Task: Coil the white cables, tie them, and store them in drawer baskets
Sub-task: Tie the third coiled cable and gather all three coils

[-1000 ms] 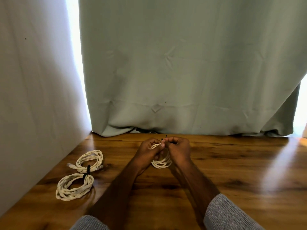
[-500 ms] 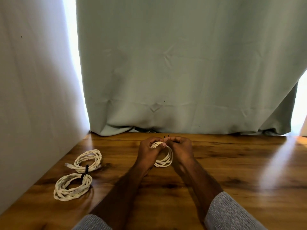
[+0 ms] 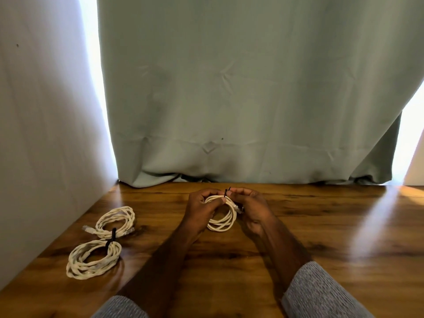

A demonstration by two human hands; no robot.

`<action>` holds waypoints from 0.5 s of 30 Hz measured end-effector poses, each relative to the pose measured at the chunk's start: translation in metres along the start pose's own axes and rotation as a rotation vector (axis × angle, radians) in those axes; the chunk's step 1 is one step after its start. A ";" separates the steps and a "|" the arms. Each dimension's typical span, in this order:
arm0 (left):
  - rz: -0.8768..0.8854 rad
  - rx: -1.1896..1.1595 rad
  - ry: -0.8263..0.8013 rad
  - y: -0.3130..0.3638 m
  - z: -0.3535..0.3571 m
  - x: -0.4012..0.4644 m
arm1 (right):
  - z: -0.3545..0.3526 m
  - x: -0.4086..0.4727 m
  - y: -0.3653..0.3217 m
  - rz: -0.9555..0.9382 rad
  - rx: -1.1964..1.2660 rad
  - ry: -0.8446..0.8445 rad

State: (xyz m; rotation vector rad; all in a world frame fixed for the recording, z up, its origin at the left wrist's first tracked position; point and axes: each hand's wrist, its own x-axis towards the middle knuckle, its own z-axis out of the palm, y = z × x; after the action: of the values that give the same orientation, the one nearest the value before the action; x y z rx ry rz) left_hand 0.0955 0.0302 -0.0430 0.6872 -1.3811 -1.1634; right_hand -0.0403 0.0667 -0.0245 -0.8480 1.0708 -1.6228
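**Three white cable coils on the table, one in both hands**

Two hands meet over the middle of the wooden table [image 3: 321, 226], toward its far edge, with a small coil of white cable [image 3: 223, 218] between them. The left hand [image 3: 202, 208] grips the top left of the coil, its thumb laid across the strands and its fingers curled over the far side. The right hand [image 3: 251, 207] has its fingers curled at the top right of the same coil, where a thin black tie [image 3: 227, 192] stands up between the fingertips of both hands; it seems to pinch that tie, though the exact hold is too small to make out. The lower part of the coil hangs free below the hands, and whether it touches the table I cannot tell. A pale plug end shows at the right side of the coil, against the right palm.

Near the left edge of the table, well apart from the hands, lie two more white coils: a far coil [image 3: 115, 222] and a near coil [image 3: 93, 260]. They touch each other, and a black strap [image 3: 111, 238] sits where they meet. Plug ends stick out on both sides of the far one.

Grey sleeves [image 3: 321, 292] cover both forearms at the near edge. A pale green curtain [image 3: 241, 88] hangs behind the table, its hem resting on the far edge, and a white wall [image 3: 46, 134] closes the left side.
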 end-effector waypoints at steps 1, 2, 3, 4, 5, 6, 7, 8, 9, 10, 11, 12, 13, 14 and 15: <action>-0.002 -0.002 0.002 0.001 0.001 -0.001 | 0.000 0.000 0.000 -0.006 -0.003 -0.004; -0.006 -0.006 0.008 0.002 0.001 -0.001 | 0.000 0.000 0.001 -0.011 -0.006 -0.008; -0.017 -0.012 0.019 0.003 0.002 -0.001 | 0.000 0.000 0.001 -0.014 -0.007 -0.014; -0.031 -0.024 0.030 0.004 0.002 -0.001 | -0.001 0.000 0.002 -0.015 -0.008 -0.020; -0.046 -0.034 0.039 0.005 0.003 -0.002 | -0.001 0.001 0.003 -0.015 -0.005 -0.028; -0.057 -0.038 0.045 0.006 0.003 -0.003 | -0.001 0.000 0.003 -0.011 0.004 -0.040; -0.059 -0.038 0.044 0.007 0.004 -0.003 | -0.002 0.000 0.003 -0.004 0.013 -0.051; -0.056 -0.036 0.039 0.008 0.004 -0.003 | -0.003 0.000 0.003 0.002 0.012 -0.058; -0.051 -0.038 0.030 0.009 0.004 -0.004 | -0.004 0.000 0.002 0.004 0.005 -0.063; -0.050 -0.043 0.024 0.010 0.005 -0.004 | -0.005 0.001 0.001 0.000 0.002 -0.064; -0.050 -0.047 0.021 0.011 0.006 -0.005 | -0.005 0.001 0.000 -0.010 0.012 -0.066; -0.052 -0.047 0.022 0.011 0.006 -0.006 | -0.005 0.001 0.000 -0.023 0.029 -0.068; -0.055 -0.043 0.024 0.012 0.006 -0.006 | -0.006 0.002 0.000 -0.037 0.040 -0.070; -0.057 -0.038 0.022 0.012 0.006 -0.006 | -0.006 0.002 0.000 -0.051 0.040 -0.070; -0.059 -0.034 0.020 0.013 0.006 -0.007 | -0.006 0.002 0.001 -0.063 0.033 -0.070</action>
State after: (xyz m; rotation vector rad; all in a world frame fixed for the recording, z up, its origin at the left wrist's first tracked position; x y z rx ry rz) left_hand 0.0936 0.0419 -0.0331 0.7176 -1.3294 -1.2204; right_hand -0.0459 0.0659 -0.0271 -0.9179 0.9746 -1.6467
